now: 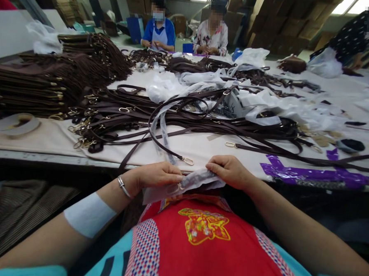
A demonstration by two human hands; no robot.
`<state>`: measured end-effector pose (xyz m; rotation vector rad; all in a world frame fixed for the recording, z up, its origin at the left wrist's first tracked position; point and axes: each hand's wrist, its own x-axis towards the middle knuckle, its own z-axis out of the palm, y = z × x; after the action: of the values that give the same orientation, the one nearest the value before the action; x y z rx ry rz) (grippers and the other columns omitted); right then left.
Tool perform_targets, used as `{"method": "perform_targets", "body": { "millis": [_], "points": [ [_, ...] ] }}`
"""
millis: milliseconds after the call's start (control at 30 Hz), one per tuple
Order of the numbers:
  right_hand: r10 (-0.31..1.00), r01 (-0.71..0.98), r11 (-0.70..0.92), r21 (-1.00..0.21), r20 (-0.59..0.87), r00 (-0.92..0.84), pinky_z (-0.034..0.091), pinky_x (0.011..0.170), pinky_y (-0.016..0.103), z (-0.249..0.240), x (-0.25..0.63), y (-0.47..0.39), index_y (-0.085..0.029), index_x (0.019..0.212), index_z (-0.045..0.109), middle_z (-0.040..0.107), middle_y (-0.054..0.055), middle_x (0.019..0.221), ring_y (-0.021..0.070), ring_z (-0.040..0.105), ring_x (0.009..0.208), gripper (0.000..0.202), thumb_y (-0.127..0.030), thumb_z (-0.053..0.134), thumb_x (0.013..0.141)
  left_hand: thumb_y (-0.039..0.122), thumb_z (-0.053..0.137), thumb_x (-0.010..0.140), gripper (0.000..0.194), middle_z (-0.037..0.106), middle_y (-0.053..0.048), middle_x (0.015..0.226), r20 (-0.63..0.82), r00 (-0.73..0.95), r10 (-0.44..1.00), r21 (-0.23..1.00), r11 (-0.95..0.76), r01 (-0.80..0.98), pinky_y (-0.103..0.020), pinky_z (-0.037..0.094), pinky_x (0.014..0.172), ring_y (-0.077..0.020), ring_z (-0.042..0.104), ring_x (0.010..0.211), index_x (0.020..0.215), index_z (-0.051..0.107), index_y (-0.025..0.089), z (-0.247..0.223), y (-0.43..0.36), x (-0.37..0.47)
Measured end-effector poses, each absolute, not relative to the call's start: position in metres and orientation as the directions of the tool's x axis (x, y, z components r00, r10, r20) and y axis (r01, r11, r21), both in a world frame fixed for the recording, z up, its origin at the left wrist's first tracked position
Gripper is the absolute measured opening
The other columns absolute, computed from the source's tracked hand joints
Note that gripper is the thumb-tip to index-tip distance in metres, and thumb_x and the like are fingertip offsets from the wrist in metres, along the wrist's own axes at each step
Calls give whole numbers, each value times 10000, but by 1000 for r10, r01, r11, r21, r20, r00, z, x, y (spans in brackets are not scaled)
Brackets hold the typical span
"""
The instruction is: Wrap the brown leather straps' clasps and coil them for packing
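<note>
In the head view, my left hand and my right hand pinch a translucent white plastic wrap between them, low in front of the red apron. A faint metal ring shape shows through the wrap near my left thumb; what else lies inside is hard to make out. Just beyond the hands, a dark brown strap with a gold clasp hangs down to the table edge. Behind it lies a long heap of brown straps with gold clasps.
Stacked brown leather pieces rise at the left, beside a tape roll. Loose plastic wrapping lies across the table. Purple tape covers the right front edge. Two people sit opposite; another person stands at the right.
</note>
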<state>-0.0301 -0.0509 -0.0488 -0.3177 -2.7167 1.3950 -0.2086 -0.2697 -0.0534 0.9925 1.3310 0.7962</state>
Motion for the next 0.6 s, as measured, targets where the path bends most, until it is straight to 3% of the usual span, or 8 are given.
{"method": "perform_targets", "body": {
  "millis": [100,233,300,400,467,600],
  "points": [
    [194,126,606,-786,-8,-981,370,558,238,-47,-33,-53,-166,707,672,597,-12,606,122,500,577,315,-393,557,892,521,587,881,416,648,-17,697,-384,55,922,921,378,88,-208,416,547,-111,513,571,792,699,131,-53,-261,-200],
    [212,137,652,-746,6,-977,392,598,247,-50,-38,-55,-172,757,685,638,-2,648,132,537,610,269,-355,552,902,484,531,892,384,721,-75,808,-430,29,902,900,431,-71,-257,492,627,-170,634,658,890,683,132,-51,-238,-185],
    [198,111,643,-758,25,-980,416,647,254,-50,-38,-57,-183,840,693,669,7,724,146,571,673,229,-339,542,911,462,522,890,360,688,-47,733,-401,-37,915,916,402,4,-240,459,585,-152,596,610,842,667,136,-51,-227,-183],
    [144,60,610,-790,36,-989,434,680,270,-49,-37,-60,-199,886,685,680,12,775,165,594,723,233,-370,533,924,463,533,879,384,523,23,581,-294,-120,948,918,315,239,-215,333,496,-103,417,521,672,604,148,-49,-218,-185],
    [198,96,593,-799,29,-980,428,651,282,-50,-35,-60,-204,808,668,657,8,719,173,580,687,274,-408,526,925,477,525,881,393,471,33,579,-252,-128,959,918,279,282,-221,313,501,-105,377,541,663,588,156,-46,-222,-186],
    [431,220,556,-802,51,-901,407,593,313,-63,-37,-54,-220,664,592,603,9,629,200,553,642,360,-456,484,913,467,549,866,299,573,11,707,-179,-184,967,932,226,282,-229,355,561,-135,469,635,879,631,180,-50,-237,-183]
  ]
}}
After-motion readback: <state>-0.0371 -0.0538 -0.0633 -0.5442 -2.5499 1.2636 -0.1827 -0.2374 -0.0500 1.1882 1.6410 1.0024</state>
